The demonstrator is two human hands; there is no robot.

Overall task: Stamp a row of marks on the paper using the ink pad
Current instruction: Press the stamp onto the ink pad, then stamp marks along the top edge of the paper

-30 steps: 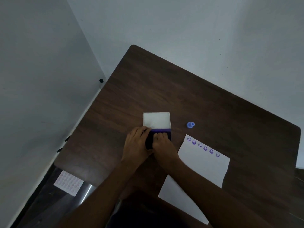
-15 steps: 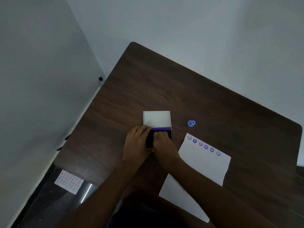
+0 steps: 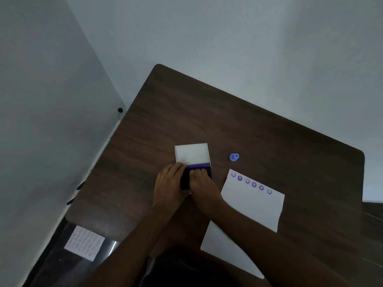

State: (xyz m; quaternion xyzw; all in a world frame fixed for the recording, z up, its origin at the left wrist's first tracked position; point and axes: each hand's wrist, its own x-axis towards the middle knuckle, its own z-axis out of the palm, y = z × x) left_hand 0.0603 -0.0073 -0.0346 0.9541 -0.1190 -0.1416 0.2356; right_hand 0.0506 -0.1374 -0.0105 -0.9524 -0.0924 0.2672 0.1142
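— Left of the paper, where's the pad?
— Under my hands: left grips its side, right presses flat. Light, slippery; hold the edges.
— Stamp?
— Above the paper.

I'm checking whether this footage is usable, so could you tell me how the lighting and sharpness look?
Head view: dim and bluish overall, no harsh glare; the table looks very dark; the stamped marks on the paper are soft but readable; both hands are underexposed over the ink pad; wide-angle bending at the edges.
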